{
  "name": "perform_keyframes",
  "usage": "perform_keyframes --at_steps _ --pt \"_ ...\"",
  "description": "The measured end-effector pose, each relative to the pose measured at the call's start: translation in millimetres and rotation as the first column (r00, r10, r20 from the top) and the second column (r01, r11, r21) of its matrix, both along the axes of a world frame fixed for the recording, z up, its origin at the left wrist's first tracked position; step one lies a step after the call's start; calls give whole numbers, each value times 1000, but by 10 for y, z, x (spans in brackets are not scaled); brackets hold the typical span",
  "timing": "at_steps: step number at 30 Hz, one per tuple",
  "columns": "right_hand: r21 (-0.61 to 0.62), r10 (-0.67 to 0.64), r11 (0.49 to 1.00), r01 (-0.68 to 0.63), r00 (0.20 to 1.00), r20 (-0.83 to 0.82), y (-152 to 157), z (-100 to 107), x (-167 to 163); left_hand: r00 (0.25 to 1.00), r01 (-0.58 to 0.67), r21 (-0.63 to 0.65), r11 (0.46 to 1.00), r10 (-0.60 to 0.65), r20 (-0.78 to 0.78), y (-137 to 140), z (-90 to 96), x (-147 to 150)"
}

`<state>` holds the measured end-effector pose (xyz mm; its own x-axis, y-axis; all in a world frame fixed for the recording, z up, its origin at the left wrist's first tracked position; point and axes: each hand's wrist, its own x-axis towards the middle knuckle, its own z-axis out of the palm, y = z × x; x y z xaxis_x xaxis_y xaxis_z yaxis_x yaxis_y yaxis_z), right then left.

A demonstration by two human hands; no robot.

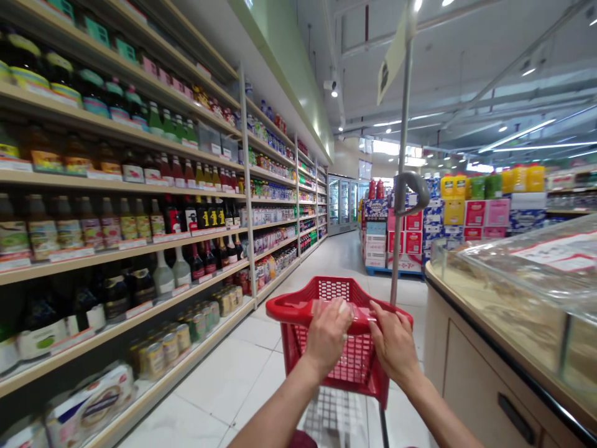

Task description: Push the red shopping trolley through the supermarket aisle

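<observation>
Red shopping cart (349,366) at about 5 o'clock of view centre, both hands on its handle (360,318).
Left hand (328,326) folds over the bar; right hand (397,342) curls round it nearer the 3 o'clock end. Both grasp, seemingly lightly; pale bit at left fingers not identifiable. Handling note (judgement): guide the cart with even, light pressure from both hands, steering by small differences in push, leaving clearance to the bottle shelving (186,241) at 9 o'clock and the display case (485,367) at 4 o'clock. Cart's front points to 12, up the aisle; long axis roughly 6 to 12. Handle lies crosswise, about 9 to 3, right end slightly lower.
</observation>
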<state>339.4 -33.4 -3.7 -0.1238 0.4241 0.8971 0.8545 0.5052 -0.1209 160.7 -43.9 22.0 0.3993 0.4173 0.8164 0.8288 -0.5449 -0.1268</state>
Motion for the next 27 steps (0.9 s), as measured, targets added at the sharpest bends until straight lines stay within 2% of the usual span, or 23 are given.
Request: perform_keyframes --at_steps 3,5,7,9,12,14,16,18,20,24,26,27 --pt "4 -11 1000 11 1000 11 -22 -3 29 997 -82 20 996 82 15 55 -60 -464" --pt "16 -13 1000 12 1000 10 -41 -4 20 964 -239 65 969 229 133 121 -108 -839" --pt "29 -15 999 14 1000 5 -60 -8 -5 924 -342 82 936 319 210 152 -151 -1015" --pt "39 -17 999 17 1000 -6 -77 -13 -25 941 -312 76 947 297 161 127 -185 -937" --pt "41 -5 999 5 1000 -6 -101 -17 -25 989 -144 40 989 145 -21 57 -173 -681" --pt "36 7 999 -7 1000 1 -114 -16 -20 992 -95 5 995 96 -79 54 -117 -683" --pt "29 7 1000 -7 1000 -4 -122 -11 -31 985 -171 -13 985 171 0 96 -55 -823" --pt "20 -11 1000 12 1000 -20 -122 -6 -64 934 -310 -34 950 312 172 135 -12 -919" --pt "12 -33 999 33 999 -34 -116 -2 -106 909 -332 -67 941 338 243 121 0 -829" --pt "6 -4 1000 4 1000 -12 -105 3 -136 998 -46 -81 996 49 42 4 -20 -393" --pt "13 26 1000 -26 1000 -4 -103 10 -122 1000 -13 -94 996 13 3 12 -2 -385" --pt "18 35 999 -35 999 -5 -103 14 -114 997 -58 -101 993 62 38 42 17 -447"
